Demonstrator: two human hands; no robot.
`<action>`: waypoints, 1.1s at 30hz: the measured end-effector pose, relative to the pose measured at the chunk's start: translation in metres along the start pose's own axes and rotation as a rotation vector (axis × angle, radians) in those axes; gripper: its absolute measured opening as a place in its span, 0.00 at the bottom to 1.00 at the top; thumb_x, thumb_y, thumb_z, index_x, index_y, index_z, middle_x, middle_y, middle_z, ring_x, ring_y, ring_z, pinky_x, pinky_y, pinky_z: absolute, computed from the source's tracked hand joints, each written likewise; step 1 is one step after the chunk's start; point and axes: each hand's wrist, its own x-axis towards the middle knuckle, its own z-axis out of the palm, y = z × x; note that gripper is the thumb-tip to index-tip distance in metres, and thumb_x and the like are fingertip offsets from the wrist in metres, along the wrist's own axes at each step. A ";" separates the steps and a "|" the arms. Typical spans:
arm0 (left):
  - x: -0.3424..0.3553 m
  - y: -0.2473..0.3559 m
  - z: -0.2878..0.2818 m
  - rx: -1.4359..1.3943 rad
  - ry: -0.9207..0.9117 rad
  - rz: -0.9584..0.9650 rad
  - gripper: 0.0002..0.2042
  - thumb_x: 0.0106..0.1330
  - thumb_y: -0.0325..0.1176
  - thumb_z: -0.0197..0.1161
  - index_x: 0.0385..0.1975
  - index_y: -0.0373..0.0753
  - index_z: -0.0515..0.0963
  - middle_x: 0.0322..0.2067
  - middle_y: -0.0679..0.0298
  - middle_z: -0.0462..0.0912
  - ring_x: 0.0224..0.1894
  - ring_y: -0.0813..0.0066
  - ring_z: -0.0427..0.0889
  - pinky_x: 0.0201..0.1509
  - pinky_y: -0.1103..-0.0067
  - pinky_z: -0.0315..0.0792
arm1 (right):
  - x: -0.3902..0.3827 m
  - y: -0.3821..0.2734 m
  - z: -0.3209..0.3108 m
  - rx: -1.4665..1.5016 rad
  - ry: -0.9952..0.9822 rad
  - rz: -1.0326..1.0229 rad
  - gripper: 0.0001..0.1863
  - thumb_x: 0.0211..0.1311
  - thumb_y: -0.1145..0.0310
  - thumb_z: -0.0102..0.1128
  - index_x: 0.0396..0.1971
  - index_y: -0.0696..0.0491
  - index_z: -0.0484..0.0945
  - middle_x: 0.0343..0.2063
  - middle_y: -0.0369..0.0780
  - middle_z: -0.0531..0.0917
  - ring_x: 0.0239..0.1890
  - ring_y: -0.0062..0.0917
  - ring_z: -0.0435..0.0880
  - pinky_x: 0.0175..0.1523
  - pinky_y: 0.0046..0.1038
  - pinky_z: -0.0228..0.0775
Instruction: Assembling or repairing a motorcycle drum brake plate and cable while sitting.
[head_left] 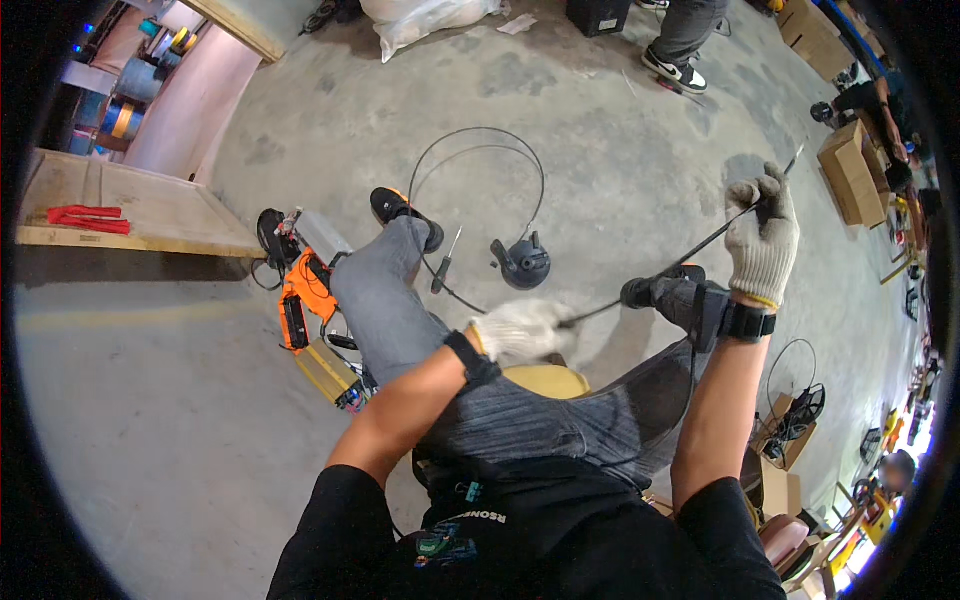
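A thin black cable (672, 272) is stretched between my two hands, both in white knitted gloves. My right hand (765, 240), raised on the right, has its fingers closed round the cable near its metal-tipped end, which sticks out past the hand. Lower and nearer my lap, my left hand (522, 332) is closed on the cable too, slightly smeared by motion. From there the cable loops over the floor to a black round housing (526, 263) with a short arm, lying between my feet. A screwdriver (443, 273) with a dark handle lies left of the housing.
By my left leg sits an orange and black device (307, 290) with wires. Red cloth (88, 218) lies on a wooden table (160, 225). Cardboard boxes (850, 175) stand right; another person's shoe (675, 72) and a white sack (430, 22) are far ahead.
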 end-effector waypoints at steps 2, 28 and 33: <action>-0.010 -0.010 -0.027 0.195 0.215 -0.047 0.19 0.67 0.43 0.60 0.49 0.36 0.83 0.42 0.44 0.86 0.46 0.49 0.86 0.51 0.64 0.77 | 0.015 -0.007 -0.033 -0.187 0.007 -0.085 0.09 0.71 0.78 0.59 0.49 0.62 0.76 0.31 0.35 0.76 0.31 0.20 0.70 0.42 0.23 0.69; -0.036 -0.025 -0.124 0.821 1.131 0.219 0.13 0.64 0.26 0.61 0.48 0.42 0.78 0.41 0.57 0.82 0.46 0.53 0.82 0.52 0.61 0.75 | -0.024 -0.013 -0.049 0.112 0.226 0.164 0.10 0.76 0.66 0.61 0.43 0.58 0.78 0.28 0.30 0.75 0.22 0.07 0.65 0.22 0.10 0.59; 0.004 0.046 -0.070 1.022 0.808 0.226 0.11 0.61 0.29 0.64 0.43 0.43 0.78 0.36 0.61 0.76 0.41 0.60 0.79 0.42 0.68 0.73 | -0.068 0.050 0.007 -0.213 -0.038 0.342 0.12 0.76 0.63 0.60 0.47 0.57 0.80 0.35 0.33 0.81 0.28 0.12 0.74 0.32 0.17 0.67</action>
